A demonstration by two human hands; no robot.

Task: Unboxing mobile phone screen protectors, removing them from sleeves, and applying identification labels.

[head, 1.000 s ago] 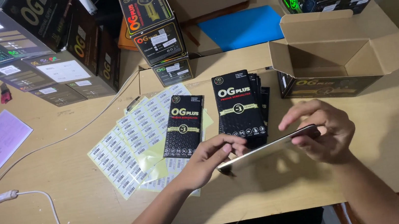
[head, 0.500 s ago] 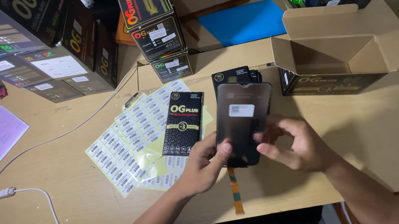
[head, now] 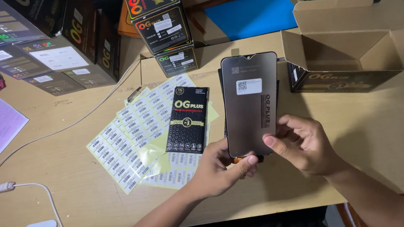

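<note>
We hold the dark phone screen panel (head: 252, 104) upright, left hand (head: 216, 169) and right hand (head: 304, 143) pinching its near edge, unboxed, with the slim black sleeve (head: 188, 119) lying untouched left.

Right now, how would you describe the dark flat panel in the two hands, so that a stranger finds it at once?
Start at the open brown cardboard box on the right of the wooden table. Just left of it, the left hand and right hand hold up a dark glossy rectangular panel. Unlike the black printed packet beside it, it has a top notch and one small white sticker.
</note>
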